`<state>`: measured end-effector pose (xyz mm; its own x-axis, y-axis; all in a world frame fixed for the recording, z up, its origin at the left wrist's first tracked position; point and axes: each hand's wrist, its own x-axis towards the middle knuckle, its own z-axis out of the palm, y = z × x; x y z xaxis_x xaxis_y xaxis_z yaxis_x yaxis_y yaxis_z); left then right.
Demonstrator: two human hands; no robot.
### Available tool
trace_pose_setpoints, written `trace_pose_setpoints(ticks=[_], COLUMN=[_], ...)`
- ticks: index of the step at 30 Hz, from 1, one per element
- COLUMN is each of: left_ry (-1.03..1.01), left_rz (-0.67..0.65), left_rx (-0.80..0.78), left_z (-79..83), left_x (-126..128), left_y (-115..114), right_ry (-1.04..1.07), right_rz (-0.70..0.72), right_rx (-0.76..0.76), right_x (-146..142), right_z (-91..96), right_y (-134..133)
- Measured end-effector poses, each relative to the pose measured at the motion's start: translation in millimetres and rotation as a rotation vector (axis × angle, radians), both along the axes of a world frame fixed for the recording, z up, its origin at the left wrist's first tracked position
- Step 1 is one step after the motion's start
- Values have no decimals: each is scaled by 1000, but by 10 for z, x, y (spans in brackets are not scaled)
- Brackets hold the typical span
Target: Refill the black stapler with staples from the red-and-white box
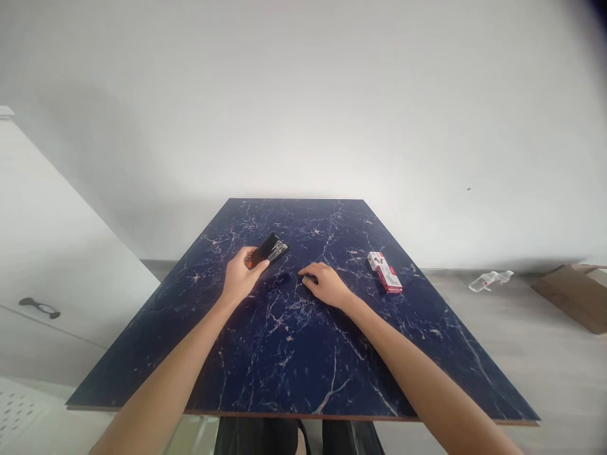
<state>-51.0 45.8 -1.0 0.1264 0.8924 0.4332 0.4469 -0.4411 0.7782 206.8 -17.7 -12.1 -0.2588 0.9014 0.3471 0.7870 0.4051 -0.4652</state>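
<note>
Above the blue table (294, 341), the left hand (240, 273) pinches the near end of a black case (265, 248) with shiny bits (279, 248), its long side slanting away and right. Just right, but not touching it, the right hand (327, 284) is curled low; I can't tell if it holds anything. Farther right, a white box (376, 261) touches a red box (389, 279)
</note>
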Motion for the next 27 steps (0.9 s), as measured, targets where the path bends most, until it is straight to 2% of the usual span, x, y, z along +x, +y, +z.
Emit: trace_pose_setpoints(ticks=[3, 7, 12, 16, 19, 24, 27], left_ry=[139, 272, 305, 315, 328, 347, 361], left_rz=[-5, -81, -97, -174, -242, -268, -280], left_rx=[21, 59, 66, 103, 142, 136, 112], left_z=[-60, -74, -77, -76, -73, -91, -111], left_x=[10, 114, 323, 493, 655, 921, 969], left_y=[-15, -95, -150, -125, -84, -20, 0], right_ry=[-2, -28, -12, 33, 64, 62, 82], right_rz=[-47, -156, -214, -271, -261, -271, -330], right_rx=[-4, 23, -12, 30, 30, -32, -60], right_x=[20, 144, 311, 352, 372, 489, 606], right_z=[-29, -77, -55, 17, 62, 83, 79], right_y=[66, -12, -127, -145, -148, -143, -117])
